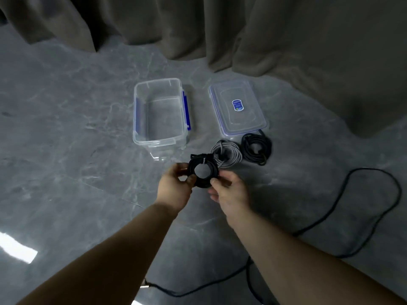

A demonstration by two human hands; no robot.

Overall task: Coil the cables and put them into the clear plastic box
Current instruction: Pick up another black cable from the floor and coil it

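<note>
Black coiled cable [203, 172] gripped between left hand [176, 186] and right hand [226, 190].

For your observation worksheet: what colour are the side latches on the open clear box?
Blue, on the box; latches show best in head view.

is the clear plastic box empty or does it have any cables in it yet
Empty. The clear plastic box shows only its bare bottom; its lid lies beside it.
</note>
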